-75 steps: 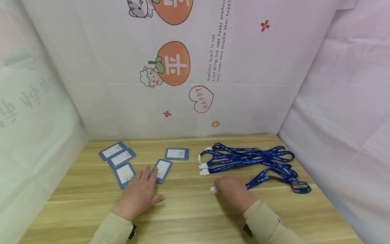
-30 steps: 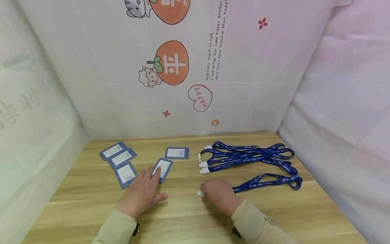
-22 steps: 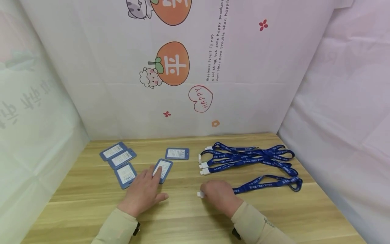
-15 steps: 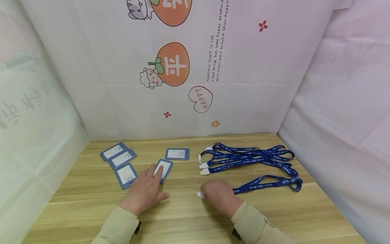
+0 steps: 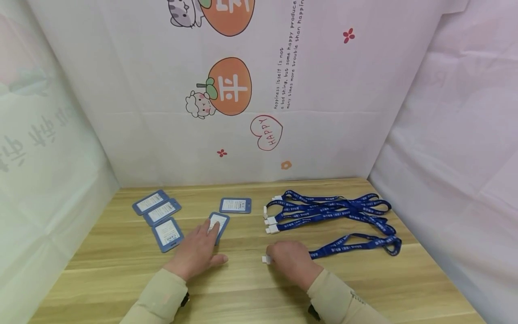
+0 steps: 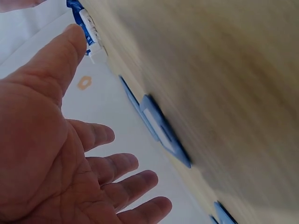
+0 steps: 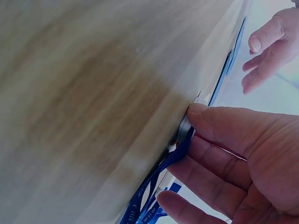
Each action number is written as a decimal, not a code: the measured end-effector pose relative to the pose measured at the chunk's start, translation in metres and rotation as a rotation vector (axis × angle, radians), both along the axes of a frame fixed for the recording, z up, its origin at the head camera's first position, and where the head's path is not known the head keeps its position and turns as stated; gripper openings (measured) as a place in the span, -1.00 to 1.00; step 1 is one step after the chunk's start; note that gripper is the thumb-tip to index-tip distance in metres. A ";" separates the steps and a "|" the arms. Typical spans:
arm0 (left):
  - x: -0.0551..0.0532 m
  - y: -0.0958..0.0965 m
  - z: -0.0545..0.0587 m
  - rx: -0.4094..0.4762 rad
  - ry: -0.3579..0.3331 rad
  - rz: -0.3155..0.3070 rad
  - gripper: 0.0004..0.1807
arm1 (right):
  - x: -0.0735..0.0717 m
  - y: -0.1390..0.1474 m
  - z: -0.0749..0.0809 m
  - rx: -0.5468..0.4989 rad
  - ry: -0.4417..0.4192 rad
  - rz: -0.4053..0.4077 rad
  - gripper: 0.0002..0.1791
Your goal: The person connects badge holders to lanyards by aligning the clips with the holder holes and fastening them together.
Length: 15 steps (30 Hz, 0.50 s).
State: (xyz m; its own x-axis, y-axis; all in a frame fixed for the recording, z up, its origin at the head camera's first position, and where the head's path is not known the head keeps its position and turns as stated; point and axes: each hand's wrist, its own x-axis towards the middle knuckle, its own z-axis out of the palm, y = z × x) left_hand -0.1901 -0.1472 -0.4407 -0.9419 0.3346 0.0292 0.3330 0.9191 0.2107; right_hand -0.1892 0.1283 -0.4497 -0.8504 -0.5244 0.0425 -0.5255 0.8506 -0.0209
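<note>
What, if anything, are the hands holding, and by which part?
The right hand pinches a blue lanyard at its white clip end; the left hand holds nothing.

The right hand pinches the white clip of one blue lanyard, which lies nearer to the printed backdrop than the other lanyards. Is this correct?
Not quite: in the head view, the blue lanyard whose white clip the right hand pinches lies farther from the printed backdrop than the other lanyards.

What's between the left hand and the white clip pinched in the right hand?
Only bare tabletop: the head view shows nothing lying between the left hand's thumb and the white clip.
</note>
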 end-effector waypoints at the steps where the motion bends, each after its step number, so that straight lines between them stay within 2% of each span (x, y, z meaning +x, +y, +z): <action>1: -0.001 0.000 -0.001 0.000 -0.010 0.001 0.05 | 0.000 0.000 0.000 0.001 -0.001 -0.001 -0.94; 8: -0.004 -0.001 -0.005 -0.011 -0.020 -0.008 0.04 | 0.000 0.000 0.000 0.012 0.009 0.000 -0.95; 15: -0.004 -0.002 -0.005 -0.028 -0.044 -0.014 0.01 | 0.001 0.000 0.000 0.012 0.022 0.002 -0.92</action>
